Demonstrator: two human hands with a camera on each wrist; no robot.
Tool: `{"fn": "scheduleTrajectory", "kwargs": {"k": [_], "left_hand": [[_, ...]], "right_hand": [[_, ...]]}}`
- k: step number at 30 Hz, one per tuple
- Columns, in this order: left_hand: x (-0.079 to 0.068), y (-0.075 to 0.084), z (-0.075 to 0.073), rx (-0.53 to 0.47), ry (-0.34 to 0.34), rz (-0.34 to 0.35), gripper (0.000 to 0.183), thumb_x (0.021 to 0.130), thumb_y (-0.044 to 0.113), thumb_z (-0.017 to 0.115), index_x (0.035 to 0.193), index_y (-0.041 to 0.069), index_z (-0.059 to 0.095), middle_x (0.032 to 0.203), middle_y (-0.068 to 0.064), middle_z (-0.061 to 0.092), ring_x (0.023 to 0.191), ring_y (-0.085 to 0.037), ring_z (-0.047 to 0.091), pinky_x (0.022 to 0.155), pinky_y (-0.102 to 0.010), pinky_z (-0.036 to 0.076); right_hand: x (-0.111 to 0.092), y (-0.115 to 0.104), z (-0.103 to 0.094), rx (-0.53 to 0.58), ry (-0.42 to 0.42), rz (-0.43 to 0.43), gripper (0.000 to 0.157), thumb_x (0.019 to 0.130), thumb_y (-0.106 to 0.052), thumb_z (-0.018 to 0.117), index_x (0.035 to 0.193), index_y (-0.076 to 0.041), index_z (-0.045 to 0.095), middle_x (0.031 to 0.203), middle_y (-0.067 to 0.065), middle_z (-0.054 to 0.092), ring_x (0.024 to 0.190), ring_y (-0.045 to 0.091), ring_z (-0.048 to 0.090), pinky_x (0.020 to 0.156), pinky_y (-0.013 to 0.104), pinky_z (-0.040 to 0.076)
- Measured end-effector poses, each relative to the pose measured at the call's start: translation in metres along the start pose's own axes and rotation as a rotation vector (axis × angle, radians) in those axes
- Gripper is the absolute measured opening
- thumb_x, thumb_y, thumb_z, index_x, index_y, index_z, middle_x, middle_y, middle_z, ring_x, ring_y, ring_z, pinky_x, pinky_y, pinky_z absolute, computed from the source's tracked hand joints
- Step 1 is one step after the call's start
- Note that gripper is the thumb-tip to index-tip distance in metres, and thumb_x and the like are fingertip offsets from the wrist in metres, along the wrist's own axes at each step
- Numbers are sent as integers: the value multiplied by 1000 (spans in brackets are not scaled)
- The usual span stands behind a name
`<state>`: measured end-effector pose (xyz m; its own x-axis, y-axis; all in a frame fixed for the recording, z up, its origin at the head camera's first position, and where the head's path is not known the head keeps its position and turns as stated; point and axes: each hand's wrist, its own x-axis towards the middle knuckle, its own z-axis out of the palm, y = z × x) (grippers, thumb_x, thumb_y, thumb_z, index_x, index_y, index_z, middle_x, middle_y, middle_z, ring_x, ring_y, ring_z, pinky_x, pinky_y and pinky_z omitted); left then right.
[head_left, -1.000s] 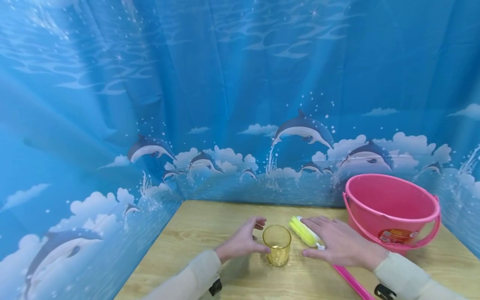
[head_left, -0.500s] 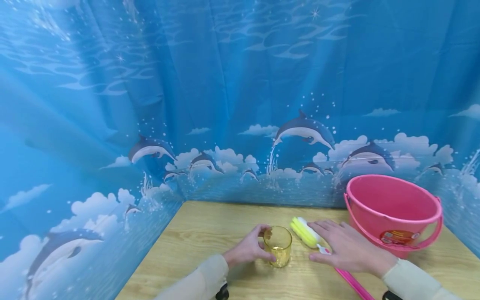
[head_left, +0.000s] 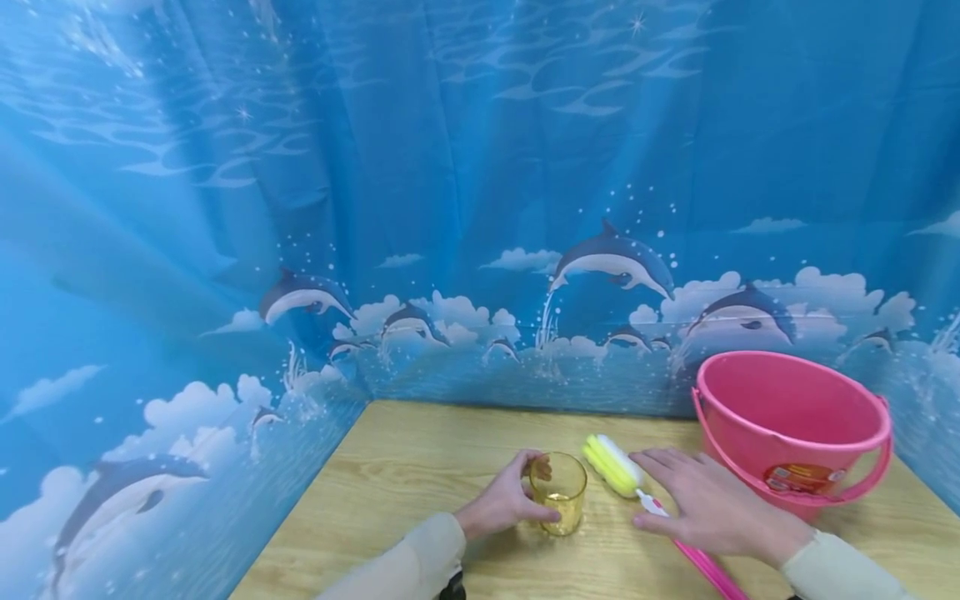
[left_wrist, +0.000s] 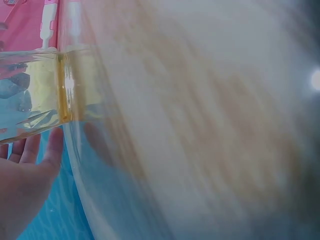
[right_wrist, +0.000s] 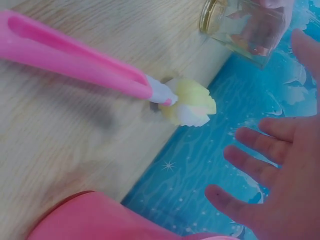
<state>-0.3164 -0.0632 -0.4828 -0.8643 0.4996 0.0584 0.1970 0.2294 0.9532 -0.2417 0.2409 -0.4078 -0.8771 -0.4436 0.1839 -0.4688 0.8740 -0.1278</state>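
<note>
My left hand [head_left: 501, 502] holds a yellow see-through glass cup [head_left: 570, 492] by its side, thumb at the near side and fingers round the far side. The cup appears upright on the table in the head view. In the left wrist view, the fingers [left_wrist: 31, 150] lie along the cup [left_wrist: 42, 90]. A cup brush [head_left: 613, 467], with a yellow-and-white sponge head and a pink handle [right_wrist: 80, 60], lies to the right of the cup. Over its handle hovers my right hand [head_left: 712, 507], fingers spread, holding nothing; it hides part of the handle.
A pink bucket [head_left: 738, 454] with its handle hanging down stands on the right of the wooden table [head_left: 420, 442]. Behind and to the left hangs a blue curtain [head_left: 450, 208] printed with dolphins.
My left hand has moved right and closed its fingers round the glass cup. My right hand has drifted slightly right and towards me, uncovering more of the brush.
</note>
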Motion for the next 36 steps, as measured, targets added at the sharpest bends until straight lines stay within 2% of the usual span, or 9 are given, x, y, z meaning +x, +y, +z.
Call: {"fn": "scheduleTrajectory", "kwargs": {"k": [4, 9, 15, 18, 22, 28, 32, 36], "left_hand": [[0, 1, 0, 22, -7, -2, 84, 72, 8, 87, 143, 10, 43, 138, -11, 54, 91, -18, 64, 81, -27, 54], [1, 2, -1, 47, -23, -11, 84, 74, 12, 87, 144, 10, 41, 136, -8, 54, 93, -17, 62, 81, -27, 53], [1, 2, 0, 30, -40, -21, 89, 72, 12, 89, 146, 10, 39, 136, -9, 52, 90, -18, 63, 80, -28, 54], [1, 3, 2, 46, -30, -9, 91, 70, 15, 91, 145, 8, 39, 134, -11, 53, 98, -19, 61, 81, -27, 53], [1, 4, 4, 87, -2, 8, 88, 71, 17, 91, 143, 5, 42, 129, -11, 56, 111, -18, 55, 83, -26, 51], [2, 3, 4, 122, 14, 25, 84, 71, 16, 90, 140, 3, 44, 127, -11, 57, 112, -18, 55, 81, -25, 50], [2, 4, 5, 139, 12, 30, 86, 70, 17, 90, 140, 2, 43, 126, -10, 58, 110, -17, 56, 81, -25, 51], [2, 5, 5, 151, 10, 32, 86, 69, 17, 90, 141, 4, 44, 125, -8, 58, 108, -17, 56, 81, -24, 51]], "right_hand": [[-3, 4, 2, -5, 1, -9, 96, 83, -85, 45, 146, -13, 52, 142, 12, 58, 130, 38, 54, 99, 67, 44], [-4, 8, 6, 10, -16, -14, 90, 85, -82, 46, 141, -13, 57, 137, 10, 61, 125, 34, 58, 96, 58, 51], [-7, 11, 10, -8, -13, -38, 74, 89, -66, 61, 135, -9, 62, 131, 13, 64, 118, 35, 62, 90, 56, 54], [-8, 13, 12, -20, -18, -53, 64, 88, -55, 69, 132, -9, 64, 129, 14, 65, 115, 35, 64, 88, 55, 55], [-7, 18, 17, -26, -35, -97, 52, 85, -39, 78, 128, -11, 67, 121, 10, 68, 104, 30, 67, 80, 47, 59], [-6, 25, 27, -108, -3, -199, 42, 84, -18, 80, 124, -15, 70, 109, 4, 71, 96, 22, 68, 74, 39, 60], [-7, 30, 30, -192, 16, -265, 40, 83, -10, 78, 122, -15, 71, 106, 3, 71, 94, 20, 68, 75, 38, 60], [-8, 35, 31, -234, 15, -323, 44, 82, -4, 76, 123, -19, 70, 102, -1, 71, 87, 16, 68, 70, 34, 60]]}}
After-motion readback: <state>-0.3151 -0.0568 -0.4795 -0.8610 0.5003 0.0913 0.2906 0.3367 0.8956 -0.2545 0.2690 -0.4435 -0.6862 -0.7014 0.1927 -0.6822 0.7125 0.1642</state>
